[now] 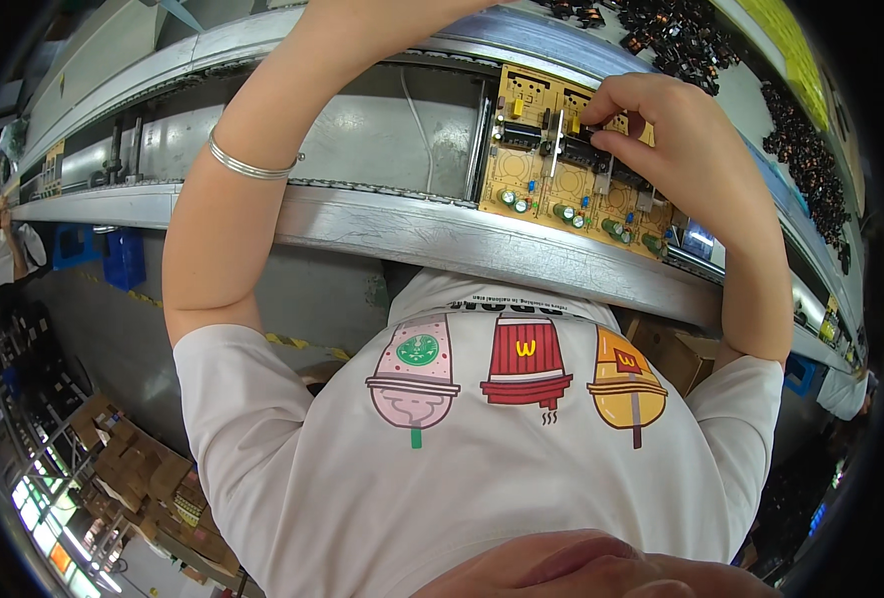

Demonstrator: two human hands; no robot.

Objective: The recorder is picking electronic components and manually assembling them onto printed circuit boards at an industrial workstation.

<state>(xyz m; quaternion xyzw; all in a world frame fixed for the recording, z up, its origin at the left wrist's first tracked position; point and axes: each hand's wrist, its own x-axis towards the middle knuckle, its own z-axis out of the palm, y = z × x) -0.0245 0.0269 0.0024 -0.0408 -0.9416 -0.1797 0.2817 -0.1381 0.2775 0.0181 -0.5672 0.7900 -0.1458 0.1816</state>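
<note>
A tan circuit board panel [544, 182] lies across the metal rails of a conveyor, filled with black blocks, green round capacitors [568, 213] and small yellow parts. Over its right half is my right hand [666, 125], thumb and forefinger closed around a small black component [594, 130] at the board. The fingers partly cover that component, so its exact shape is unclear. My left arm, with a silver bangle at the forearm, reaches across the conveyor. Only the wrist side of my left hand [417, 18] shows at the top edge; its fingers are out of the picture.
The front rail [392, 224] of the conveyor runs between my body and the board. Beyond the far rail, piles of black and copper-coloured coil parts [686, 45] lie on a pale surface. Cardboard boxes [143, 468] and a blue bin [123, 259] stand at the left.
</note>
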